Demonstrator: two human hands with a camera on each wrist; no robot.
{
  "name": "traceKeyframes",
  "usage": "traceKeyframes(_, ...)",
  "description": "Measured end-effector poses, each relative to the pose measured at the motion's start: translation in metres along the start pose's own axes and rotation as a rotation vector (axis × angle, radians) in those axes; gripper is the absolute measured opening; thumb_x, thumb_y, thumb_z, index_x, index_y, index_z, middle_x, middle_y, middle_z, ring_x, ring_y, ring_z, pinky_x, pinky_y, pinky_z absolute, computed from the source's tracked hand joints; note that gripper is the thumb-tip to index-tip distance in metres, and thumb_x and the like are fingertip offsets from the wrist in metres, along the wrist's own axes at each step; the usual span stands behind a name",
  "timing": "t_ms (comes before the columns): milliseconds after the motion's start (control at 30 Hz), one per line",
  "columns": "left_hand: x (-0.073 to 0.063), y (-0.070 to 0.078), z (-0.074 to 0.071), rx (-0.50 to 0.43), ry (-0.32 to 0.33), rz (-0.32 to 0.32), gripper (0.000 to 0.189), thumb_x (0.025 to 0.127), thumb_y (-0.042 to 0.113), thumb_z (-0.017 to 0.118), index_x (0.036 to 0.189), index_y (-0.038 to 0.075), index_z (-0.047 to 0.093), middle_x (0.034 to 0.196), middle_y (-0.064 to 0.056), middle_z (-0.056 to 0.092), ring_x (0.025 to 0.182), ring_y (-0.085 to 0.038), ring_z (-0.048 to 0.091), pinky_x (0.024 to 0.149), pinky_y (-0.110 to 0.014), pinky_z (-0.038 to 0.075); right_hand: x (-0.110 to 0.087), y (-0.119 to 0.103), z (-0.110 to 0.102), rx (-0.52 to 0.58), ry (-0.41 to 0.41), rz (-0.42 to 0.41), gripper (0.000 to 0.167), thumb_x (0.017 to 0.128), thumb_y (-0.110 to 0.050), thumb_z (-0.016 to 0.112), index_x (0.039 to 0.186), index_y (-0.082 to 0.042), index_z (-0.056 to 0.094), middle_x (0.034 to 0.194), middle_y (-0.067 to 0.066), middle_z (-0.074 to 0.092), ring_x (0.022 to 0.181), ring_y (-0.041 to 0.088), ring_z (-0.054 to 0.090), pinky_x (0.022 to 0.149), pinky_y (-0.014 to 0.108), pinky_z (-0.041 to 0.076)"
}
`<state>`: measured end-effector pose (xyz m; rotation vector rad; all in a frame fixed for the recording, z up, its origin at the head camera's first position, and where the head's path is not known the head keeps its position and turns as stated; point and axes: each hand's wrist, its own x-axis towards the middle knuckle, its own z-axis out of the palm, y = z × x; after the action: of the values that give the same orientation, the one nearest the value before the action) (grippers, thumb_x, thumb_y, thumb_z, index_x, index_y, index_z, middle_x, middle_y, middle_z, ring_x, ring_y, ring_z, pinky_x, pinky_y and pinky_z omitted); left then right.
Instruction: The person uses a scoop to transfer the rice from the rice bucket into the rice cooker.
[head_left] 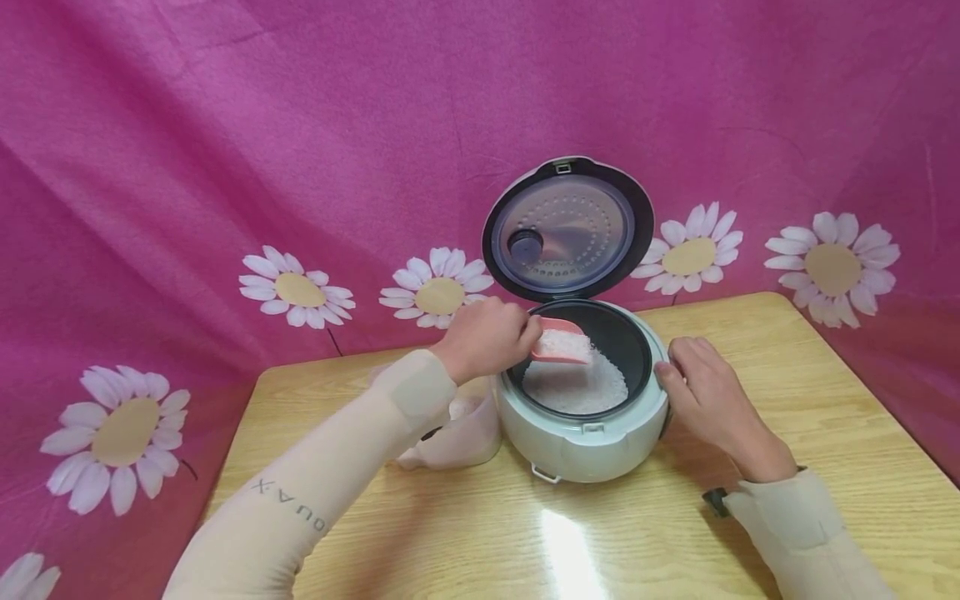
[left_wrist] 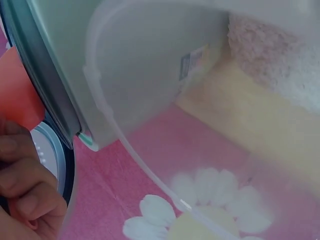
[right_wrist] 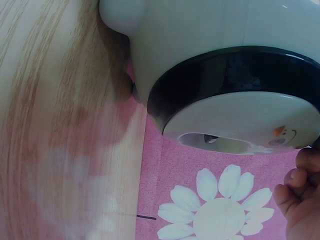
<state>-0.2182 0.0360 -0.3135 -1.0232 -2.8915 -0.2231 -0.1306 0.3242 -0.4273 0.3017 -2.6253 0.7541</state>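
A pink scoop [head_left: 561, 360] heaped with white rice is gripped in my left hand [head_left: 491, 337], held slightly tilted over the inner pot. In the left wrist view the curled fingers [left_wrist: 37, 195] show beside the orange-pink scoop. Below it, a mound of rice [head_left: 577, 387] lies in the dark pot of the pale green rice cooker [head_left: 581, 454], whose lid [head_left: 566, 225] stands raised. My right hand [head_left: 708, 396] touches the cooker's right side, thumb at the rim, the other fingers loosely bent. The cooker's side handle [right_wrist: 240, 120] shows in the right wrist view.
Left of the cooker, partly under my left forearm, stands a translucent container [head_left: 468, 437] with rice [left_wrist: 275, 55] inside. Both rest on a wooden table [head_left: 465, 533]. A pink cloth [head_left: 337, 125] with large white daisies hangs behind.
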Motion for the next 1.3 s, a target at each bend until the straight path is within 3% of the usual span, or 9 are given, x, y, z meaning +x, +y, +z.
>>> traceKeyframes(267, -0.001, 0.003, 0.002, 0.130, 0.055, 0.049, 0.047, 0.105, 0.031, 0.045, 0.061, 0.017, 0.057, 0.056, 0.003, 0.051, 0.058, -0.020, 0.058, 0.052, -0.039, 0.051, 0.000, 0.001, 0.000, -0.001, 0.009, -0.012, 0.009, 0.100, -0.016, 0.055, 0.093, -0.010, 0.053, 0.083, 0.003, 0.048, 0.089, 0.016, 0.043, 0.072, 0.032, 0.040)
traceKeyframes(533, -0.001, 0.008, 0.000, 0.255, 0.125, 0.112, 0.047, 0.104, 0.030, 0.046, 0.062, 0.016, 0.059, 0.055, -0.001, 0.057, 0.051, -0.023, 0.057, 0.047, -0.040, 0.049, 0.001, 0.000, 0.000, -0.004, 0.015, -0.013, 0.010, 0.100, -0.016, 0.054, 0.092, -0.010, 0.053, 0.082, 0.004, 0.047, 0.088, 0.016, 0.042, 0.071, 0.033, 0.040)
traceKeyframes(833, 0.001, 0.011, -0.001, 0.328, 0.179, 0.089, 0.036, 0.103, 0.029, 0.051, 0.073, 0.014, 0.065, 0.057, 0.001, 0.058, 0.050, -0.018, 0.053, 0.047, -0.037, 0.050, 0.001, 0.001, 0.001, 0.002, 0.028, -0.024, 0.011, 0.099, -0.015, 0.054, 0.089, -0.010, 0.052, 0.081, 0.004, 0.047, 0.087, 0.016, 0.042, 0.071, 0.032, 0.038)
traceKeyframes(967, 0.002, 0.010, -0.003, 0.367, 0.165, 0.085, 0.036, 0.103, 0.027, 0.052, 0.072, 0.015, 0.066, 0.057, 0.002, 0.053, 0.050, -0.016, 0.050, 0.047, -0.034, 0.048, 0.002, 0.002, 0.002, 0.004, 0.060, -0.049, 0.015, 0.098, -0.012, 0.053, 0.084, -0.010, 0.049, 0.078, 0.003, 0.044, 0.084, 0.016, 0.040, 0.071, 0.031, 0.035)
traceKeyframes(1300, -0.002, 0.011, -0.007, 0.495, 0.088, 0.136, 0.021, 0.101, 0.020, 0.056, 0.093, 0.016, 0.075, 0.072, 0.001, 0.070, 0.057, -0.017, 0.061, 0.052, -0.035, 0.055, 0.002, 0.001, 0.001, 0.009, 0.020, -0.012, 0.013, 0.100, -0.015, 0.053, 0.087, -0.011, 0.052, 0.081, 0.003, 0.045, 0.086, 0.016, 0.041, 0.071, 0.031, 0.036)
